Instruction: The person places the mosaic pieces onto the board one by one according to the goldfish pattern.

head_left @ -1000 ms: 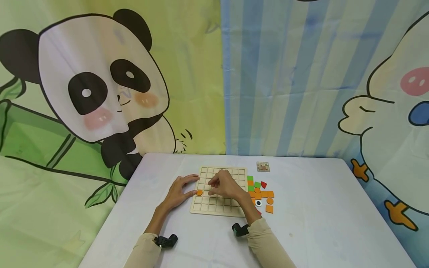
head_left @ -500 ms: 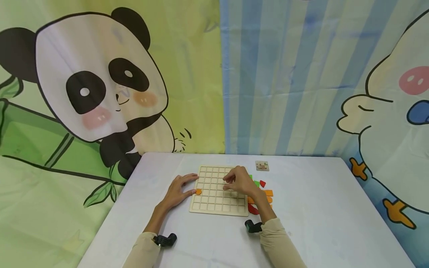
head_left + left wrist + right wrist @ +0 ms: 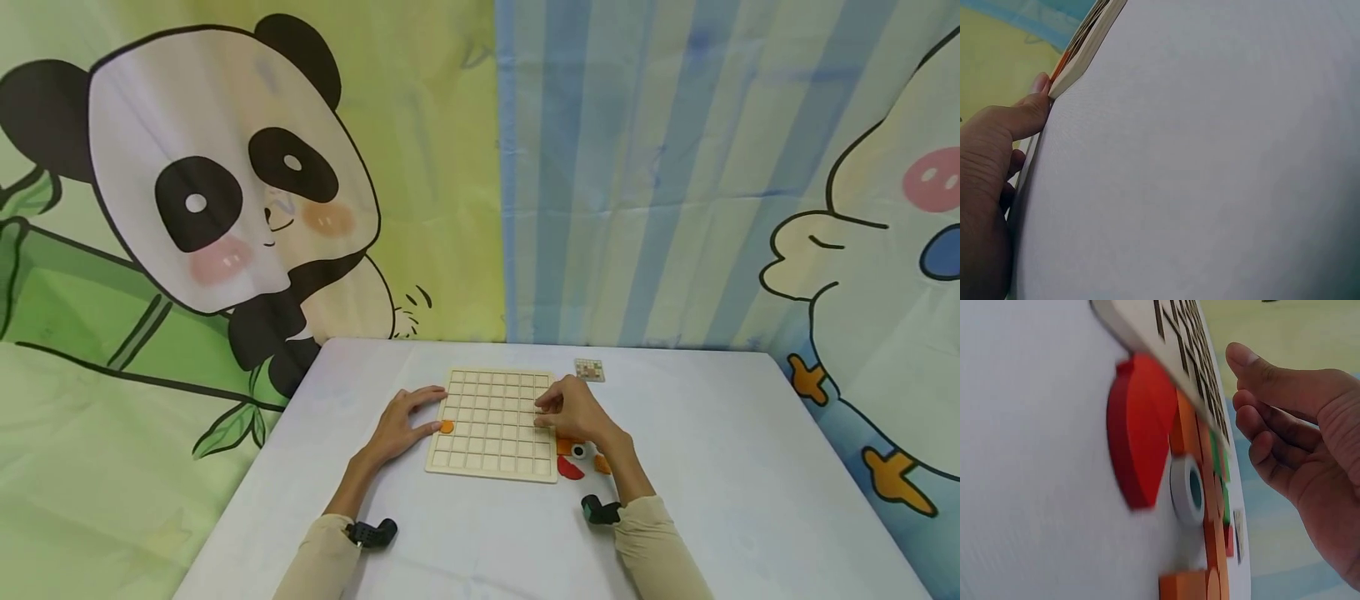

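Note:
A wooden grid board [image 3: 491,422] lies flat on the table. Its left edge is touched by my left hand [image 3: 395,427], thumb and fingers spread apart along it; in the left wrist view the thumb [image 3: 1029,119] meets the board's corner edge. An orange disc [image 3: 447,427] sits in a left-hand square by that thumb. Over the board's right edge hovers my right hand [image 3: 581,410], fingers loosely bent. The right wrist view shows nothing between its thumb and fingers. Below it are a red rounded piece [image 3: 1141,428], a white ring piece [image 3: 1186,489] and several orange pieces [image 3: 1184,586].
A small patterned card [image 3: 590,370] lies behind the board to the right. Green pieces [image 3: 1219,453] and another red piece [image 3: 1229,540] are partly covered by other things in the right wrist view. White cloth covers the table [image 3: 705,433]; printed curtains hang behind it.
My right hand has moved rightward across the board, from its middle to its right edge, now covering some loose pieces. My left hand and the orange disc have stayed put.

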Demonstrator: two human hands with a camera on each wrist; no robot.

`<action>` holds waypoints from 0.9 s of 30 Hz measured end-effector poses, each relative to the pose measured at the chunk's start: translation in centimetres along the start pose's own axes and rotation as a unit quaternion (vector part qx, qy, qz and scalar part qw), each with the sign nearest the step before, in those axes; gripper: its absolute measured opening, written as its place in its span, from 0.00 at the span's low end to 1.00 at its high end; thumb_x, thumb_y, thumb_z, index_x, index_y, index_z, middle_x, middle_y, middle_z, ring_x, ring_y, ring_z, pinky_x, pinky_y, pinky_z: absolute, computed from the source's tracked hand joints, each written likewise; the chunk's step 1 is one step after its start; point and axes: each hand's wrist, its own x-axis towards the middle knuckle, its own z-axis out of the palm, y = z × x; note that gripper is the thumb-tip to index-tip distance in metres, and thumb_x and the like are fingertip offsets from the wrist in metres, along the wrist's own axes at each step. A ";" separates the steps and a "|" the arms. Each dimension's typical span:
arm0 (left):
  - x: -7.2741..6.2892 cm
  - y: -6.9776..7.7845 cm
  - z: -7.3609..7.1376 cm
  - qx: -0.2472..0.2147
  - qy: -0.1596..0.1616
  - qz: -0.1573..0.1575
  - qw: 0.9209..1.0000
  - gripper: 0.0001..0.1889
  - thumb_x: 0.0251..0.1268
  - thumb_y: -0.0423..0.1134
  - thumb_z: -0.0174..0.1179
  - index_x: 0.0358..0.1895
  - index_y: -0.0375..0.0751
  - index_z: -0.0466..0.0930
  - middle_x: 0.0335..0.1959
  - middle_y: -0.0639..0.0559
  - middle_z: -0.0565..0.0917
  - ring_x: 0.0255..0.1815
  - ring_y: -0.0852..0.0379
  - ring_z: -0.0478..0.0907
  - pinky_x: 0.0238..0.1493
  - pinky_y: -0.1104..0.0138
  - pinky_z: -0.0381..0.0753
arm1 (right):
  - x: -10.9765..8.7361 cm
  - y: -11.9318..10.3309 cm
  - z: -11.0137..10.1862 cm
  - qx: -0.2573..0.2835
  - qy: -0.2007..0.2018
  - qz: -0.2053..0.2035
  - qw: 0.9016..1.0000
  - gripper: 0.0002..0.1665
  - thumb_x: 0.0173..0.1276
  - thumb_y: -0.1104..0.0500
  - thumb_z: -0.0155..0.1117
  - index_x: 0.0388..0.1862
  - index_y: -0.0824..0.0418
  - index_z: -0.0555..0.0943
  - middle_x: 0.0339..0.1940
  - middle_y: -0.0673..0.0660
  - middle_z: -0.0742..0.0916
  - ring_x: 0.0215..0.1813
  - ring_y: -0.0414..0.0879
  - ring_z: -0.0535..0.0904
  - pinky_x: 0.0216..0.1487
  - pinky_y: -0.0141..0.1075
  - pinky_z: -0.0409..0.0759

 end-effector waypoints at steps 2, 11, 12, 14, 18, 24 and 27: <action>0.1 0.0 0.1 0.001 -0.001 0.004 1.000 0.30 0.68 0.45 0.78 0.72 0.48 0.84 0.76 0.50 0.83 0.63 0.46 0.81 0.56 0.59 0.70 | -0.5 0.5 -0.6 -0.008 0.005 0.007 1.000 0.16 0.60 0.66 0.86 0.46 0.69 0.94 0.34 0.57 0.93 0.32 0.41 0.84 0.38 0.32 0.83; 0.1 -0.3 0.4 0.006 0.013 0.020 1.000 0.29 0.68 0.44 0.77 0.71 0.46 0.85 0.75 0.48 0.84 0.63 0.48 0.81 0.55 0.59 0.70 | -1.6 1.8 -2.0 -0.010 0.025 0.003 1.000 0.14 0.59 0.68 0.86 0.44 0.70 0.94 0.35 0.61 0.93 0.31 0.43 0.84 0.36 0.33 0.84; 0.1 -0.3 0.4 0.005 0.011 0.019 1.000 0.29 0.68 0.45 0.78 0.71 0.47 0.84 0.75 0.49 0.84 0.65 0.47 0.82 0.56 0.59 0.70 | -1.7 1.9 -2.1 -0.015 0.026 0.007 1.000 0.14 0.59 0.68 0.86 0.44 0.70 0.94 0.35 0.61 0.93 0.31 0.43 0.84 0.36 0.33 0.84; 0.0 -0.3 0.4 0.004 0.009 0.020 1.000 0.30 0.68 0.45 0.77 0.72 0.47 0.84 0.75 0.49 0.84 0.67 0.47 0.81 0.56 0.59 0.70 | -1.9 2.0 -2.3 -0.022 0.027 0.017 0.999 0.13 0.59 0.68 0.86 0.43 0.69 0.94 0.35 0.60 0.93 0.31 0.42 0.83 0.36 0.33 0.83; 0.0 -0.4 0.5 0.008 0.009 0.024 1.000 0.29 0.69 0.46 0.77 0.72 0.47 0.84 0.75 0.48 0.84 0.67 0.47 0.82 0.55 0.61 0.69 | -2.2 2.3 -2.6 -0.033 0.025 0.044 0.998 0.12 0.60 0.67 0.85 0.43 0.67 0.95 0.35 0.58 0.93 0.31 0.41 0.81 0.36 0.32 0.82; 0.0 -0.4 0.4 0.008 0.011 0.033 0.999 0.29 0.69 0.44 0.76 0.72 0.45 0.84 0.74 0.47 0.84 0.68 0.45 0.82 0.55 0.60 0.69 | -2.6 2.8 -3.1 -0.035 0.014 0.081 0.996 0.11 0.62 0.66 0.85 0.43 0.65 0.95 0.34 0.53 0.93 0.30 0.44 0.78 0.34 0.31 0.77; 0.1 -0.3 0.3 0.007 0.009 0.029 0.999 0.29 0.70 0.44 0.76 0.72 0.44 0.84 0.75 0.47 0.83 0.69 0.44 0.82 0.56 0.59 0.69 | -2.7 2.9 -3.3 -0.036 0.007 0.088 0.995 0.10 0.63 0.67 0.84 0.43 0.64 0.95 0.33 0.51 0.93 0.29 0.45 0.78 0.33 0.31 0.77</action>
